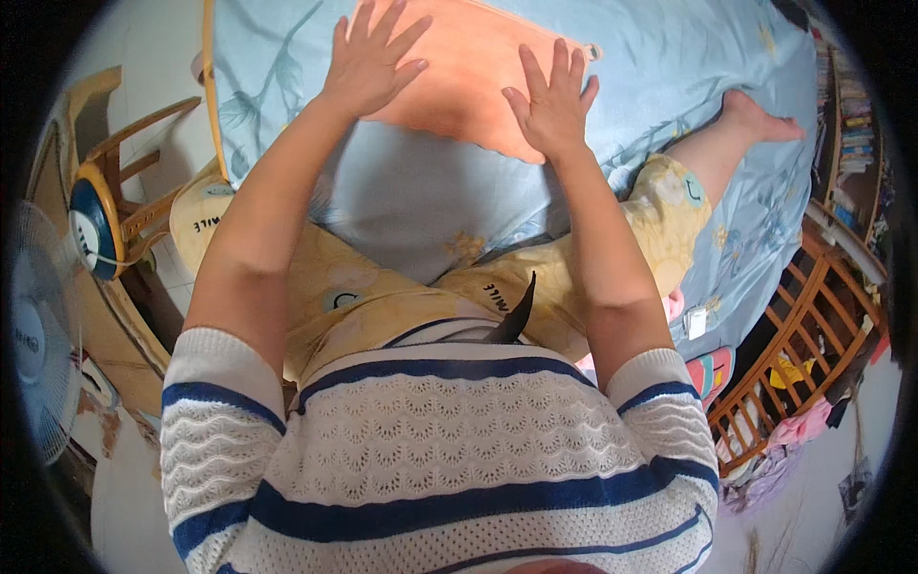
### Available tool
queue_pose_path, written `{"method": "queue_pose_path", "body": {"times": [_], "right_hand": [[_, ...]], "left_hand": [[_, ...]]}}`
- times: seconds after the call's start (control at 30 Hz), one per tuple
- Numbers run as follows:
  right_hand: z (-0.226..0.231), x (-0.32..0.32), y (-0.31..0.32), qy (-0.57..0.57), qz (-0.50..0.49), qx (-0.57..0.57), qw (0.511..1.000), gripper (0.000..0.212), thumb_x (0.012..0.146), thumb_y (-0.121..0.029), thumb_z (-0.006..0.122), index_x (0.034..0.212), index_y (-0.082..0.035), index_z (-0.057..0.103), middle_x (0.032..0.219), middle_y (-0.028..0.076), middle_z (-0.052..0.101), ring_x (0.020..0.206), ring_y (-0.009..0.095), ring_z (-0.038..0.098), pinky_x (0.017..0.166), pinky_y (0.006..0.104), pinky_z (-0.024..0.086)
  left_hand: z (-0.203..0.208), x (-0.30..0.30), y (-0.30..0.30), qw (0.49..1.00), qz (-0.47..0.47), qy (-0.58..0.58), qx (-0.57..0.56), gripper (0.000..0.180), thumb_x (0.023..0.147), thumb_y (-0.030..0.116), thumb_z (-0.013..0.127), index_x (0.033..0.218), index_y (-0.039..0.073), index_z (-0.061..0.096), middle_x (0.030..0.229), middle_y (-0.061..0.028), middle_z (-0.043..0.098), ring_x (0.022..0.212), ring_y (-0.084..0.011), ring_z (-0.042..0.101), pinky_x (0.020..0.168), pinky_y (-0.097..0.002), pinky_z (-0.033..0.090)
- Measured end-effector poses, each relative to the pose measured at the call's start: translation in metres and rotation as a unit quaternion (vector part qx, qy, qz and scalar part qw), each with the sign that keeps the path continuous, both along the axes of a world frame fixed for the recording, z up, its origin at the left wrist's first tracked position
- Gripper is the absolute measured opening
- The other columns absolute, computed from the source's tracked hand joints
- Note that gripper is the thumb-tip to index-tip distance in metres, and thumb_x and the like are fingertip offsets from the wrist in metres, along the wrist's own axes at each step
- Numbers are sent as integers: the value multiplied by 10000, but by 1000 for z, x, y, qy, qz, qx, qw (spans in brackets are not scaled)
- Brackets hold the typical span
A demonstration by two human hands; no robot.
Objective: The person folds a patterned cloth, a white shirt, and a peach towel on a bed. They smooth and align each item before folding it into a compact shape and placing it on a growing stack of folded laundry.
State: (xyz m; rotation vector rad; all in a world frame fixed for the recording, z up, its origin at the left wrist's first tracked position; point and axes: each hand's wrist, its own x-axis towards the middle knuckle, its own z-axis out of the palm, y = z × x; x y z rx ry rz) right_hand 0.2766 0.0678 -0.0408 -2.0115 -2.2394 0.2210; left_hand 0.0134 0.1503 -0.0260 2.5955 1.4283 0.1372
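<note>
A flat orange piece of cloth (459, 81) lies spread over the light-blue floral bed sheet (688, 67). Its far edge runs out of the picture, and a small pale loop or tag (593, 53) shows by its far right corner. My left hand (375, 62) rests palm down on the cloth's left side, fingers spread. On the right side, my right hand (555, 100) also lies flat with its fingers apart, close to the cloth's right edge. Neither hand grips anything.
My legs, in yellow patterned trousers (363, 287), spread to both sides on the bed. A wooden chair (143, 163) and an electric fan (38, 335) stand left. At right are a wooden slatted rail (794, 354), a bookshelf (851, 143) and a small white object (695, 323).
</note>
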Motion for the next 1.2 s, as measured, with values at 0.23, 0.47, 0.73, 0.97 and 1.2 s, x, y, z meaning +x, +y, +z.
{"method": "queue_pose_path", "body": {"times": [0.23,0.47,0.73,0.97,1.2], "right_hand": [[20,-13,4,-36,5,-11,999,632,829,-507,543,1393,-295,353,1477,179,185,1367,400,107,995,694,102],[15,-50,-41,22,102,-35,994,650,793,-501,588,1379,-327,368,1486,146,202,1373,362,143,1022,660,101],[10,-42,-40,41,122,-6,992,655,803,-507,573,1394,-340,346,1499,126,199,1388,330,138,1036,635,84],[31,-23,-35,74,-1,130,989,507,790,-321,593,1183,-12,510,1185,205,498,1108,354,473,922,445,373],[17,2,-38,339,-410,-89,842,390,766,-278,659,978,35,564,898,157,616,803,267,590,743,362,469]], "left_hand": [[-6,-2,-9,997,-11,-34,73,575,862,475,512,1381,271,373,1487,-56,241,1363,-325,206,1031,-604,183],[-5,-3,-53,989,-129,-67,-3,747,725,382,707,1381,256,373,1473,-40,283,1365,-258,240,1052,-582,180],[-1,-24,-46,988,-134,-80,-5,702,799,433,622,1410,248,331,1486,-23,267,1368,-278,225,1072,-547,173],[-12,-64,-61,950,260,-171,-3,604,792,371,643,1259,28,473,1310,-222,420,1191,-316,416,995,-417,337],[-1,-53,-45,781,427,-316,-330,534,757,279,688,1134,-66,534,1051,-173,608,908,-259,595,793,-347,472]]}}
